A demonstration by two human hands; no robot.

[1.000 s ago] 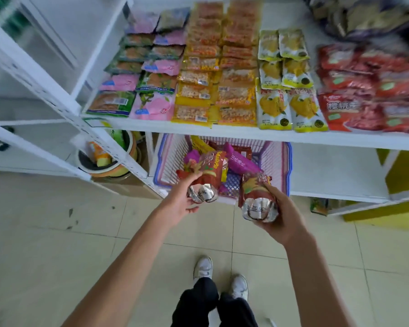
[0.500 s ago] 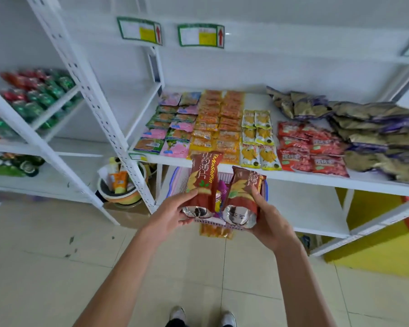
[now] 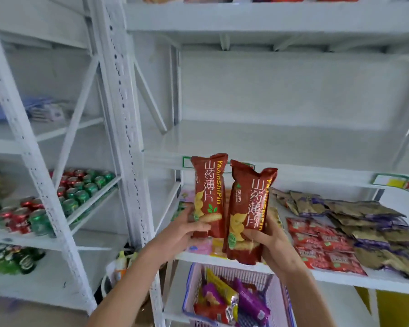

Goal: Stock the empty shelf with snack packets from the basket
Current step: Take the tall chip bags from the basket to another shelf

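Gripping by the lower ends, left hand [image 3: 178, 233] curled round the left packet [image 3: 209, 192], right hand [image 3: 277, 247] round the right packet [image 3: 248, 208], both maroon, near upright, long axes vertical, printed "YaJunShiPin", 山药薄片, "CRISPY" legible on the right one, basket [image 3: 191, 287] below, empty shelf [image 3: 281, 142] beyond the tops

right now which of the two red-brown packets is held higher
The yam crisp packet held by the left grip is higher: its top and bottom both sit above those of the other packet, held by the right grip.
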